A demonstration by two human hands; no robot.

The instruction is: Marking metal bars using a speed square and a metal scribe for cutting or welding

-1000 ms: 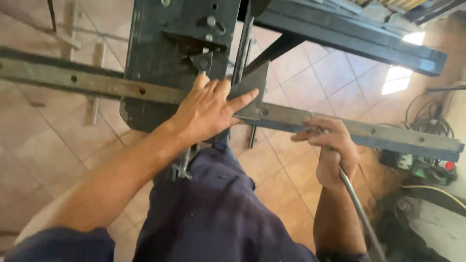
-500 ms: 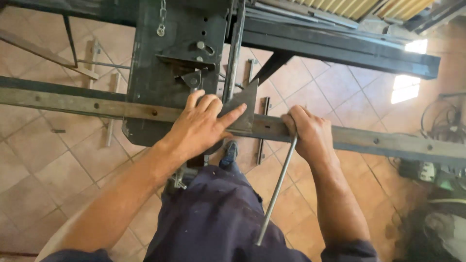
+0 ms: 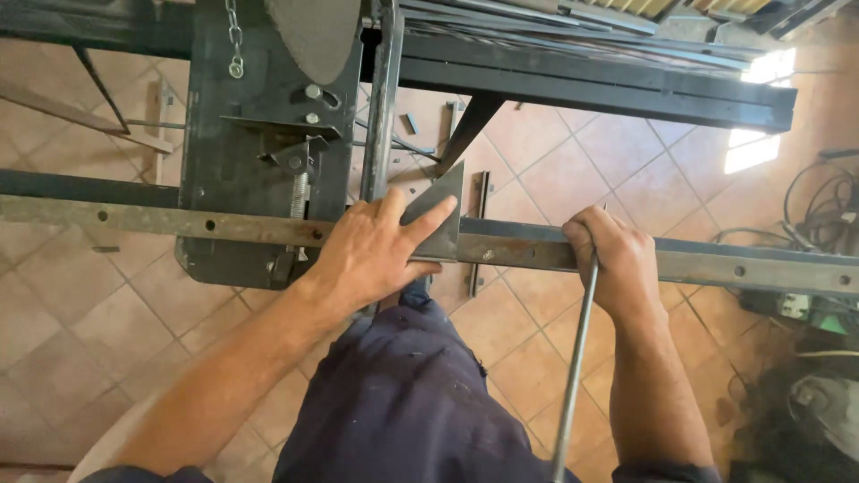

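A long rusty metal bar with holes (image 3: pixel 161 221) lies across a dark metal saw stand (image 3: pixel 219 134). My left hand (image 3: pixel 376 255) presses a grey triangular metal square (image 3: pixel 440 215) flat against the bar. My right hand (image 3: pixel 617 259) grips the bar further right and also holds a thin metal rod (image 3: pixel 573 367) that runs down toward my leg. Both forearms reach forward over my dark blue trousers (image 3: pixel 403 402).
A round saw blade (image 3: pixel 313 31) and a hanging chain (image 3: pixel 234 40) sit above the stand's screw clamp (image 3: pixel 295 170). Dark steel beams (image 3: pixel 591 85) run across the top. Cables and a black machine (image 3: pixel 819 402) lie on the tiled floor at right.
My right hand moved left along the bar and up onto it, bringing the thin rod with it. My left hand stayed on the triangular square. The view tilted upward.
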